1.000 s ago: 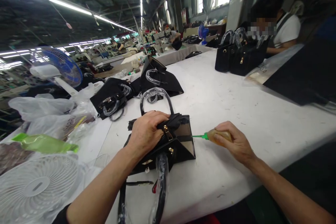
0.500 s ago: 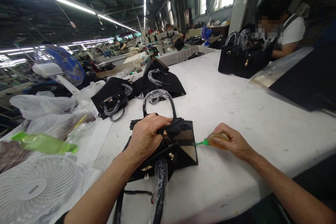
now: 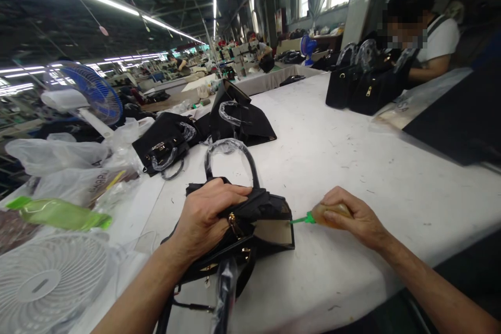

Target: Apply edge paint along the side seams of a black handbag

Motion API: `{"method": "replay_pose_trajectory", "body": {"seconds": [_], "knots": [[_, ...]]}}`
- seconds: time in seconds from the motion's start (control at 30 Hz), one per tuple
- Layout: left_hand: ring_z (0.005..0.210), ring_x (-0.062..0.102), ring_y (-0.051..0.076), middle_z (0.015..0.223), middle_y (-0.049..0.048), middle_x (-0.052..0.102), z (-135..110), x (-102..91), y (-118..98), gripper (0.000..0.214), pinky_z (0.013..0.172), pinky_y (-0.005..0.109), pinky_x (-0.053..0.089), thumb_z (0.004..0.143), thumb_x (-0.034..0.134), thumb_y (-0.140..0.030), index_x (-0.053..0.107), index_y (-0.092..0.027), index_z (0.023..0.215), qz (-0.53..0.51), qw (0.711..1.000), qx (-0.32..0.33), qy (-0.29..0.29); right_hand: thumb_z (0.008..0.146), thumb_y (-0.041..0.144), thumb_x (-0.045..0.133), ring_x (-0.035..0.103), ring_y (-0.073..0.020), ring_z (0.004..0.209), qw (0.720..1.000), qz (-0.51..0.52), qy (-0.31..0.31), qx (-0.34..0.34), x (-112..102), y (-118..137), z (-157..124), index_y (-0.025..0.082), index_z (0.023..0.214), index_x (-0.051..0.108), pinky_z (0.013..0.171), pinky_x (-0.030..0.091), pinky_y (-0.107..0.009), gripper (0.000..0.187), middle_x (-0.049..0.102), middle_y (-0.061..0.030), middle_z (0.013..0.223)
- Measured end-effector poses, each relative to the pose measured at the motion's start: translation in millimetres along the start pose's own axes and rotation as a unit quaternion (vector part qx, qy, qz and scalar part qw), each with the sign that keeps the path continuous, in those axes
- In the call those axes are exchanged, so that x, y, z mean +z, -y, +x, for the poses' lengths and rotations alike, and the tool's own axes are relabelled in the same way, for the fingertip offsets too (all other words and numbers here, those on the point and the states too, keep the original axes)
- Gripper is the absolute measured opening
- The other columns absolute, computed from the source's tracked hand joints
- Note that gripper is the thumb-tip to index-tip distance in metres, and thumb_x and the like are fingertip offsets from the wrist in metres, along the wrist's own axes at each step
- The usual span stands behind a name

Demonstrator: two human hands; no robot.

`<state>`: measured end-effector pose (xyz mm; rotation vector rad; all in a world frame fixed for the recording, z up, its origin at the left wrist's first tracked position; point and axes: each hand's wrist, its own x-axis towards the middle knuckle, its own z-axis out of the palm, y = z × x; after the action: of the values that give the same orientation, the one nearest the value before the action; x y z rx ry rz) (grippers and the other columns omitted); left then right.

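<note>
Black leather, a structured handbag (image 3: 250,224) is pressed under the clenched left hand (image 3: 203,219). A small amber squeeze bottle (image 3: 326,215) is gripped in the closed right hand (image 3: 354,216), its green nozzle touching the bag's side. The bottle's body is largely hidden by fingers.

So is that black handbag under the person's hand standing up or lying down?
Lying down. The handbag rests on its side on the white table, pressed by the left hand, with one wrapped handle lying flat behind it.
</note>
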<state>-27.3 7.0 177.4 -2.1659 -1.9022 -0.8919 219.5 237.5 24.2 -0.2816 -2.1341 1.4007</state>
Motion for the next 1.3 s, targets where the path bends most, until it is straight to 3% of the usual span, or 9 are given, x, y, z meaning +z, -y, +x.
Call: {"method": "replay_pose_trajectory", "body": {"seconds": [0.1, 0.27, 0.43, 0.57, 0.73, 0.87, 1.03, 1.2, 1.3], "knots": [[0.075, 0.062, 0.014, 0.106, 0.0042, 0.076, -5.7, -5.3, -6.2, 0.007, 0.067, 0.028, 0.046, 0.089, 0.066, -0.015, 0.068, -0.019, 0.095, -0.018, 1.0, 0.012, 0.005, 0.092, 0.031, 0.065, 0.061, -0.0224, 0.09, 1.0, -0.01, -0.015, -0.002, 0.9, 2.3, -5.4, 0.026, 0.097, 0.061, 0.082, 0.048, -0.039, 0.008, 0.06, -0.0041, 0.099], [0.075, 0.064, 0.015, 0.106, 0.0054, 0.076, -11.3, -4.5, -11.0, 0.011, 0.067, 0.03, 0.046, 0.089, 0.065, -0.012, 0.068, -0.019, 0.096, -0.024, 1.0, 0.007, 0.005, 0.093, 0.029, 0.063, 0.063, -0.0211, 0.083, 0.999, -0.002, 0.037, 0.008, -1.6, 12.3, -19.2, 0.026, 0.092, 0.064, 0.073, 0.051, -0.036, 0.003, 0.061, -0.0037, 0.095], [0.077, 0.065, 0.015, 0.106, 0.0065, 0.076, -12.0, -3.1, -12.3, 0.013, 0.067, 0.03, 0.046, 0.089, 0.064, -0.009, 0.067, -0.018, 0.098, -0.031, 0.999, 0.018, 0.007, 0.094, 0.026, 0.063, 0.061, -0.022, 0.092, 1.0, -0.009, 0.002, 0.001, 0.8, 11.2, -26.8, 0.028, 0.101, 0.062, 0.082, 0.048, -0.039, 0.008, 0.059, -0.004, 0.102], [0.076, 0.065, 0.015, 0.106, 0.0059, 0.076, -16.5, -3.6, -14.9, 0.016, 0.064, 0.03, 0.046, 0.087, 0.065, -0.007, 0.067, -0.018, 0.097, -0.033, 0.999, 0.022, 0.0, 0.094, 0.029, 0.063, 0.061, -0.0203, 0.082, 0.999, 0.003, 0.039, 0.011, 6.9, 8.8, -29.5, 0.027, 0.094, 0.063, 0.072, 0.051, -0.035, 0.001, 0.059, -0.0022, 0.092], [0.077, 0.068, 0.016, 0.107, 0.007, 0.076, -24.1, -2.2, -18.7, 0.017, 0.065, 0.031, 0.046, 0.087, 0.062, -0.006, 0.067, -0.018, 0.098, -0.03, 0.999, 0.017, 0.001, 0.095, 0.027, 0.061, 0.06, -0.0212, 0.089, 0.999, -0.011, -0.024, 0.017, 10.6, 7.9, -32.3, 0.028, 0.101, 0.061, 0.08, 0.048, -0.037, 0.006, 0.059, -0.0029, 0.098], [0.078, 0.07, 0.017, 0.105, 0.0078, 0.076, -26.5, -3.5, -21.6, 0.016, 0.066, 0.031, 0.047, 0.089, 0.06, -0.008, 0.067, -0.019, 0.098, -0.021, 1.0, 0.019, 0.001, 0.093, 0.029, 0.064, 0.062, -0.0208, 0.082, 1.0, -0.003, 0.019, 0.024, 12.5, 14.0, -34.8, 0.027, 0.093, 0.063, 0.073, 0.051, -0.035, 0.002, 0.061, -0.0027, 0.092], [0.075, 0.071, 0.016, 0.103, 0.0087, 0.077, -28.4, -5.5, -29.5, 0.009, 0.063, 0.03, 0.046, 0.09, 0.062, -0.013, 0.067, -0.019, 0.094, -0.008, 1.0, 0.017, -0.013, 0.093, 0.027, 0.063, 0.062, -0.0228, 0.093, 0.999, -0.013, -0.04, 0.016, 17.7, 13.9, -39.0, 0.03, 0.102, 0.061, 0.083, 0.049, -0.038, 0.009, 0.061, -0.0035, 0.1], [0.077, 0.072, 0.017, 0.102, 0.0085, 0.077, -36.6, -5.1, -37.8, 0.015, 0.063, 0.031, 0.046, 0.089, 0.057, -0.007, 0.067, -0.018, 0.094, -0.01, 1.0, 0.011, -0.011, 0.094, 0.028, 0.062, 0.063, -0.0203, 0.082, 0.999, 0.006, 0.009, 0.035, 19.4, 17.2, -45.6, 0.028, 0.096, 0.061, 0.072, 0.051, -0.034, 0.003, 0.061, -0.0021, 0.093], [0.078, 0.071, 0.017, 0.105, 0.0086, 0.076, -46.4, -3.3, -40.4, 0.018, 0.063, 0.031, 0.045, 0.087, 0.058, -0.004, 0.067, -0.017, 0.095, -0.017, 1.0, 0.007, -0.019, 0.094, 0.026, 0.062, 0.062, -0.0209, 0.089, 0.999, -0.003, -0.025, 0.025, 17.8, 21.7, -49.4, 0.029, 0.1, 0.06, 0.079, 0.05, -0.035, 0.008, 0.06, -0.0025, 0.097]]}}
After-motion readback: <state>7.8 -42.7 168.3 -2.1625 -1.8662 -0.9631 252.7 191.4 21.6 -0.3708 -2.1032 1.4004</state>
